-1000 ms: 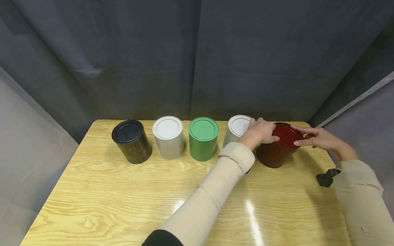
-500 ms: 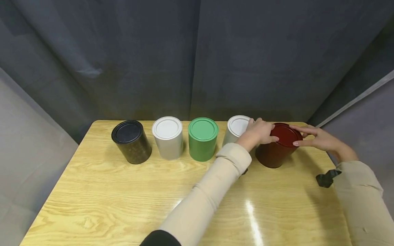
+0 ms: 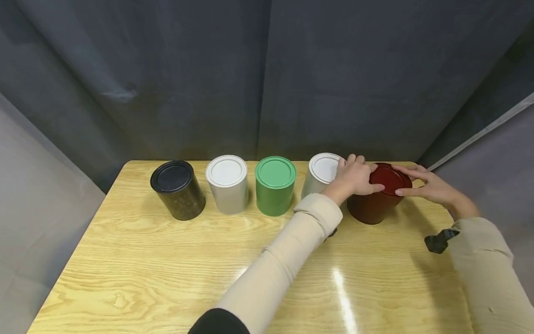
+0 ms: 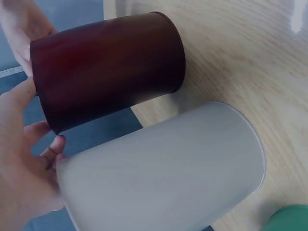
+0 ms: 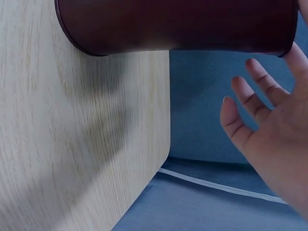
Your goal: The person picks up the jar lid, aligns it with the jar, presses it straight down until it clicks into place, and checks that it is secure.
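Observation:
A dark red lidded can (image 3: 371,206) stands on the table at the right end of a row, in the head view. My left hand (image 3: 352,178) reaches across from the left, its thumb resting on the lid edge and another finger touching the rim. From the opposite side, my right hand (image 3: 434,188) touches the rim with thumb and index finger. Its other fingers (image 5: 257,106) are spread away from the can in the right wrist view. Close beside my left hand is a white can (image 4: 163,168), partly covered by that hand in the head view.
Left of these stand a green can (image 3: 275,190), another white can (image 3: 229,190) and a black can (image 3: 179,192). All sit near the back edge of the wooden table (image 3: 167,269). A dark curtain (image 3: 200,83) hangs behind.
The dark red can has shifted very slightly to the right, both hands staying at its rim. The whole head view has moved a little; the other cans keep their places.

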Demonstrator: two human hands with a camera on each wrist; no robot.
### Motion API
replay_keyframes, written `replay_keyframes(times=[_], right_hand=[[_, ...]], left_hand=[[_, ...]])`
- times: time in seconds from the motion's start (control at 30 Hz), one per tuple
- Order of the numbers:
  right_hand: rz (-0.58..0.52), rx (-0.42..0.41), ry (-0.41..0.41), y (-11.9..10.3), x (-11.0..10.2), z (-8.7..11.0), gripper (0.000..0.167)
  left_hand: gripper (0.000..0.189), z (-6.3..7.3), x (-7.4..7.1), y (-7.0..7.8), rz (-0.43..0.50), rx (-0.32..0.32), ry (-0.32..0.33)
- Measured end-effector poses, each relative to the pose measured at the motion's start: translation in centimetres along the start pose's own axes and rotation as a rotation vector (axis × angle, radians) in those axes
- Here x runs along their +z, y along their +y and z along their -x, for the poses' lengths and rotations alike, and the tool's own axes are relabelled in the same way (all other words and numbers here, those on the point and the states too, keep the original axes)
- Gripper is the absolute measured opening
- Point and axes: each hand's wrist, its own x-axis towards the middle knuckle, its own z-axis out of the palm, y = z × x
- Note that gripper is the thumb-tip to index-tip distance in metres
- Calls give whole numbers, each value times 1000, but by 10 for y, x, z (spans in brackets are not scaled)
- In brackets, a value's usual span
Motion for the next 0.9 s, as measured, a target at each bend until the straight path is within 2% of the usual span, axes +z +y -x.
replay_keyframes(times=[0.17,0.43,0.7,0.9], right_hand=[[10,-26,7,1,-1,0,71],[19,-27,24,1,1,3,71],[15,-20,4,3,2,2,71],[42,-5,45,2,2,5,69]], left_hand=[[62,-2,-5,4,-11,-16,-15],[62,-1,-7,6,21,-48,-50],[61,0,-5,3,-17,-38,-36],[60,2,-2,0,-40,-3,31]])
